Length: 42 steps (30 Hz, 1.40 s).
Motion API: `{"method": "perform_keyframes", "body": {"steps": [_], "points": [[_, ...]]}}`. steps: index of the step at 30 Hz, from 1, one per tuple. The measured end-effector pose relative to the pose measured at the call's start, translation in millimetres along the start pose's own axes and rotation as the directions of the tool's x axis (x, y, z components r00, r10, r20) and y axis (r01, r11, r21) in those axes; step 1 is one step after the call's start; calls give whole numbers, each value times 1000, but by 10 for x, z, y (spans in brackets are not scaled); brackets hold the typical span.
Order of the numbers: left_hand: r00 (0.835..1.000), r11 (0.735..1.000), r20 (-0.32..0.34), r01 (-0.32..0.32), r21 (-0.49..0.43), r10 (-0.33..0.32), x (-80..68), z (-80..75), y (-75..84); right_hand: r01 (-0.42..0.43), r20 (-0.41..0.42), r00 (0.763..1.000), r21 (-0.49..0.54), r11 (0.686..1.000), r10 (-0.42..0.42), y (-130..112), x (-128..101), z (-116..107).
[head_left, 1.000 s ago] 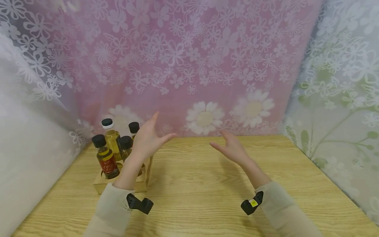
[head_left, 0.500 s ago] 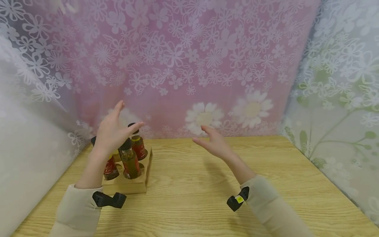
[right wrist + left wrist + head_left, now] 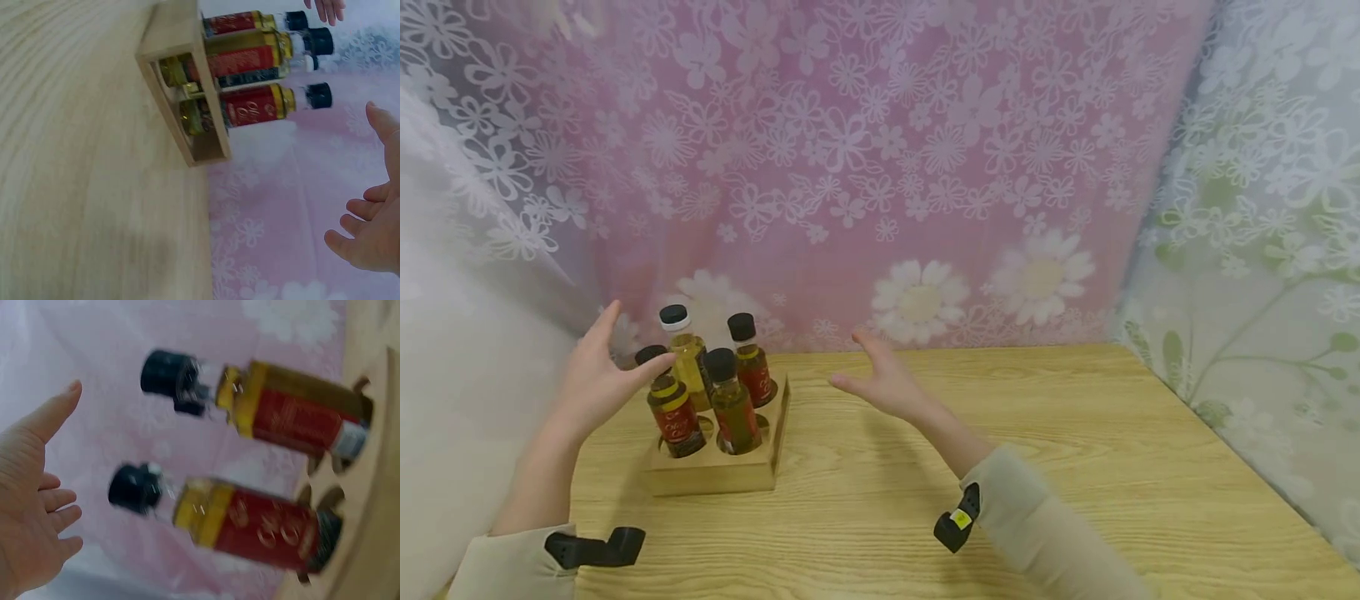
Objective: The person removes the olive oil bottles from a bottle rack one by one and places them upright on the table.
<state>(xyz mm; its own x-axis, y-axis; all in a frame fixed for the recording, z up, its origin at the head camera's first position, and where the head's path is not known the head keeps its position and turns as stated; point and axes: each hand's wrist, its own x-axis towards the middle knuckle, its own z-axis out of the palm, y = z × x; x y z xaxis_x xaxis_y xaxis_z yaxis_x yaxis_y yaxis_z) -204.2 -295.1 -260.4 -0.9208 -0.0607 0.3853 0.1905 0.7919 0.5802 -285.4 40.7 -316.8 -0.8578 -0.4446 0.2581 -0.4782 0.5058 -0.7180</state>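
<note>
Wooden rack (image 3: 715, 475), blocky and pale, with round wells cut in its top, stands on a light wood-grain table (image 3: 1075, 467) at about 9 o'clock from the table's middle, close to the left curtain. Four small glass bottles stand upright in the wells, each with a round black cap. Front-left bottle (image 3: 674, 419): dark contents, red label with a yellow band at the shoulder. Front-right bottle (image 3: 733, 408): olive-coloured contents, darker label. Back-left bottle (image 3: 683, 357): clear yellow oil, white collar under the cap. Back-right bottle (image 3: 751, 367): red label, yellow neck band. In the right wrist view the rack (image 3: 187, 94) shows open sides, with the bottle bases visible through the frame.

Left hand (image 3: 597, 379): raised at 9 o'clock of the rack, palm turned toward the bottles, fingers straight and loosely spread, thumb tip just beside the front-left cap; whether it touches cannot be told. It holds nothing. The left wrist view, blurred, shows the same open palm (image 3: 28, 506) apart from two red-labelled bottles.

Right hand (image 3: 880, 385): raised at 3 o'clock of the rack, near it but apart, palm facing left, fingers extended and slightly parted, holding nothing.

Backdrop: sheer floral curtain (image 3: 880, 167), pink behind, white and green at the right. Both forearms wear beige sleeves (image 3: 1037, 525).
</note>
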Motion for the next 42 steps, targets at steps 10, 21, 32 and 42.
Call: {"method": "perform_keyframes", "body": {"steps": [10,21,32,42], "points": [[993,998,112,48,-44,-43,-169,103,-679,31,31,999,10,999,-31,63,18,497],[932,981,347,152,-118,-102,-283,404,-982,11,153,988,1,1000,-11,46,19,925],[858,985,507,149,-91,-83,-323,663,-1035,90,263,963,-107,990,-59,17,1,1150],[851,978,521,157,-137,-64,-296,696,-1041,94,320,945,-67,993,-68,6,-5,1216]]}}
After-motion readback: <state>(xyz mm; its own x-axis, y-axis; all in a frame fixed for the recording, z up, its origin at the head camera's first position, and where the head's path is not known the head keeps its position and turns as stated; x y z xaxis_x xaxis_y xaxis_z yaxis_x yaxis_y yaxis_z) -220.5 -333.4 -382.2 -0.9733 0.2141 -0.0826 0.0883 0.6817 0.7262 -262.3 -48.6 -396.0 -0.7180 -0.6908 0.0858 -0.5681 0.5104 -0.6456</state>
